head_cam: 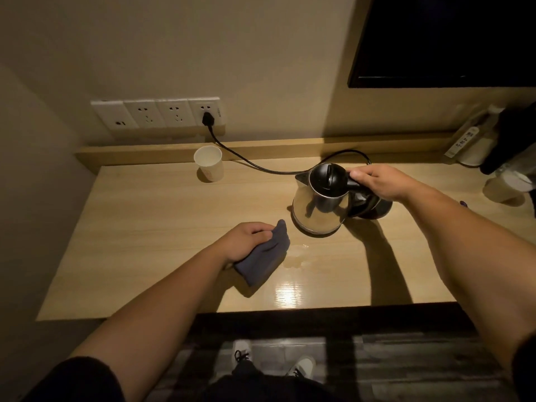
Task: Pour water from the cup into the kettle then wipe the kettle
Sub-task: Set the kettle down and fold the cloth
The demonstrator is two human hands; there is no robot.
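Note:
A steel kettle [319,206] with a black lid, shut, is tilted to the left, partly off its black base [377,210]. My right hand [383,181] grips its black handle. My left hand [246,242] rests on the wooden desk [145,227], holding a dark blue cloth [264,256] just left of the kettle and a little nearer to me. A white paper cup [209,163] stands upright at the back of the desk, apart from both hands. A small wet patch [295,256] shines on the desk beside the cloth.
A black cord [246,161] runs from the wall socket [207,113] across the back of the desk to the kettle base. At the far right stand a remote [461,142], a second cup [501,190] and dark items. A dark screen [446,39] hangs above.

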